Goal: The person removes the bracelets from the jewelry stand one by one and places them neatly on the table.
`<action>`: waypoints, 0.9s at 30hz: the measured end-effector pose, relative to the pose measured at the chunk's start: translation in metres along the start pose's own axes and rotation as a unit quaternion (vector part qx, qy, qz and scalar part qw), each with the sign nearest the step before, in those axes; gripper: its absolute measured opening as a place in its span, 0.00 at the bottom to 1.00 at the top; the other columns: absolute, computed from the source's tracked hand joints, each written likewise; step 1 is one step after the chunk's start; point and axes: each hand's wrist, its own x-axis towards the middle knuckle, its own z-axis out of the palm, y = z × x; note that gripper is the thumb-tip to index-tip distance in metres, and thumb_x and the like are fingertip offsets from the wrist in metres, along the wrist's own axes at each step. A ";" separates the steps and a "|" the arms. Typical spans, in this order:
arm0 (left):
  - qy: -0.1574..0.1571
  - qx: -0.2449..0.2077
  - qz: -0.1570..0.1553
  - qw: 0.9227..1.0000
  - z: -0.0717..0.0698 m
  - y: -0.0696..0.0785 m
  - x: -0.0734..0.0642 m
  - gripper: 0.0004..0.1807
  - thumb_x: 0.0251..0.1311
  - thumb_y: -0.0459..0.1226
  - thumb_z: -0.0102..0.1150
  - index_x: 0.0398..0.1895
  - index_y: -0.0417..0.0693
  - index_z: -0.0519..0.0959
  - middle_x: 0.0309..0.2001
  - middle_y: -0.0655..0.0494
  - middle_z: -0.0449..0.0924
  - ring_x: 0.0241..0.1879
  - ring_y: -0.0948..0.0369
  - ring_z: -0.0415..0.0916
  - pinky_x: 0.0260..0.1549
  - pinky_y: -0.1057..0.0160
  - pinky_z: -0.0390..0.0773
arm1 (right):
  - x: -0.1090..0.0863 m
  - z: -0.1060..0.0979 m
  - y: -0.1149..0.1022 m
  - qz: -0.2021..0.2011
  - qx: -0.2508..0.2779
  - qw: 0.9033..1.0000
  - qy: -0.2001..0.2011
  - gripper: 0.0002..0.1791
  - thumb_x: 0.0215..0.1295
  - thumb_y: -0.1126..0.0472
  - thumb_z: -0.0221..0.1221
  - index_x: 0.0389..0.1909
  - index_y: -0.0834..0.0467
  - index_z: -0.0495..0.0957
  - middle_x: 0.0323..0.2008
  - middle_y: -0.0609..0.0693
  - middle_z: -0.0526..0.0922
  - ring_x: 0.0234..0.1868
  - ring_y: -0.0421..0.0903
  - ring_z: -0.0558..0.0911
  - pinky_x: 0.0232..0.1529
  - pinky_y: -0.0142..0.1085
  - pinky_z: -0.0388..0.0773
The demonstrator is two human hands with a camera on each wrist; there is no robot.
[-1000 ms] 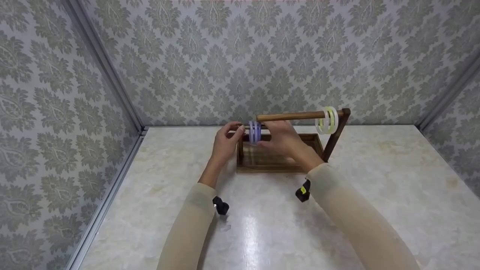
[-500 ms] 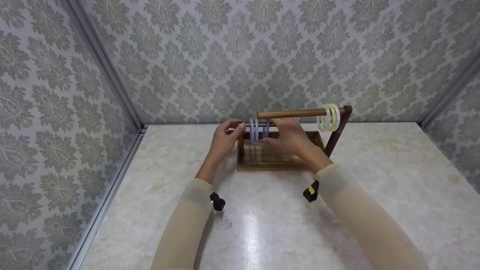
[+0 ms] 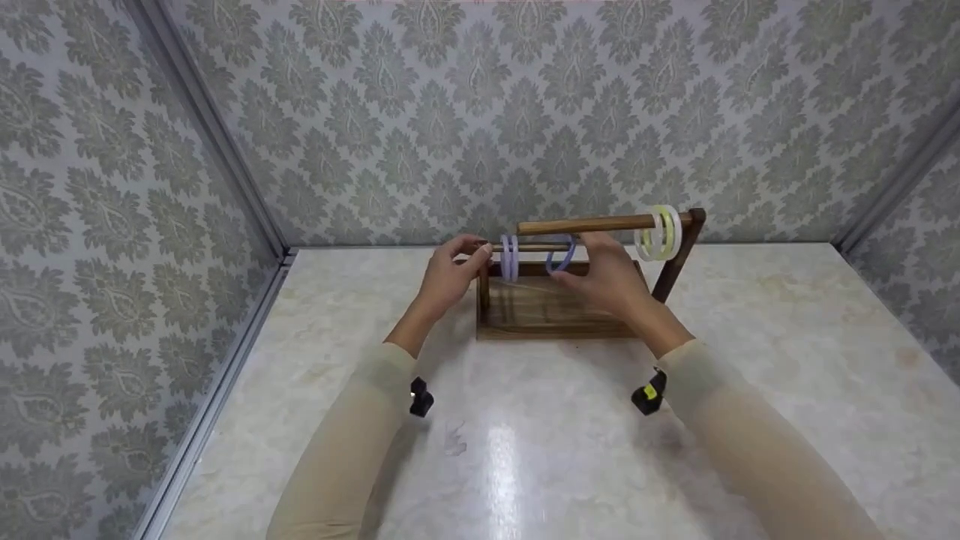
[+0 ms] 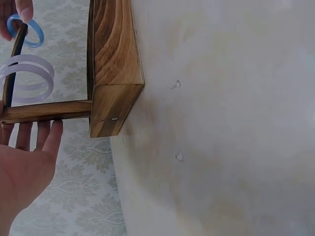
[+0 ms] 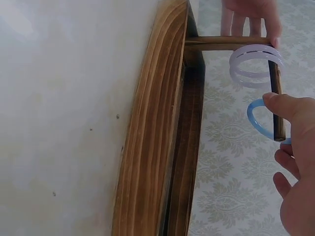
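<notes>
My right hand (image 3: pixel 611 277) pinches a blue bangle (image 5: pixel 250 114) between thumb and fingers. The bangle hangs tilted at the free end of the lower rod (image 3: pixel 536 247) of a wooden bangle stand (image 3: pixel 555 331). Two lilac bangles (image 3: pixel 514 259) encircle that same rod further left, near its post. There my left hand (image 3: pixel 450 277) grips the top of the post (image 4: pixel 49 111), its fingers behind the wood in the left wrist view. Part of the blue bangle is hidden by the right hand.
Above runs a higher rod (image 3: pixel 585 224), carried by a tall post (image 3: pixel 677 259) on the right. White and yellow-green bangles (image 3: pixel 676 232) hang near that post. The stand's tray base sits on a marbled table (image 3: pixel 360 315), close to the patterned back wall (image 3: pixel 480 120).
The blue bangle has slid right along the lower rod, away from the two lilac ones, in my right hand. My left hand stays at the post.
</notes>
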 end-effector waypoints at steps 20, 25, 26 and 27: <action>0.010 0.010 -0.005 1.000 0.008 -0.002 -0.002 0.18 0.77 0.51 0.61 0.58 0.51 0.83 0.50 0.52 0.82 0.51 0.54 0.84 0.55 0.55 0.84 | -0.039 0.008 0.020 0.041 0.149 0.988 -0.015 0.38 0.61 0.47 0.78 0.65 0.60 0.75 0.61 0.58 0.81 0.62 0.56 0.79 0.64 0.56 0.74; 0.007 0.013 -0.002 1.000 0.005 -0.001 -0.001 0.17 0.77 0.51 0.61 0.57 0.53 0.83 0.49 0.51 0.82 0.51 0.52 0.84 0.54 0.55 0.84 | -0.047 0.014 0.011 0.055 0.201 0.978 -0.029 0.38 0.58 0.46 0.79 0.65 0.57 0.77 0.60 0.54 0.81 0.62 0.56 0.79 0.62 0.56 0.75; 0.009 0.014 0.000 1.000 0.004 -0.001 -0.001 0.17 0.76 0.51 0.61 0.57 0.53 0.83 0.49 0.51 0.82 0.51 0.51 0.84 0.54 0.54 0.84 | -0.049 0.016 0.008 0.051 0.209 0.976 -0.032 0.38 0.58 0.45 0.79 0.64 0.56 0.77 0.60 0.54 0.81 0.62 0.56 0.79 0.62 0.56 0.76; 0.010 0.010 0.000 1.000 0.003 0.000 -0.001 0.16 0.77 0.51 0.61 0.57 0.52 0.83 0.49 0.51 0.82 0.51 0.49 0.84 0.55 0.53 0.84 | -0.051 0.018 0.004 0.048 0.215 0.975 -0.038 0.38 0.58 0.45 0.79 0.64 0.56 0.77 0.60 0.53 0.82 0.62 0.55 0.79 0.61 0.56 0.77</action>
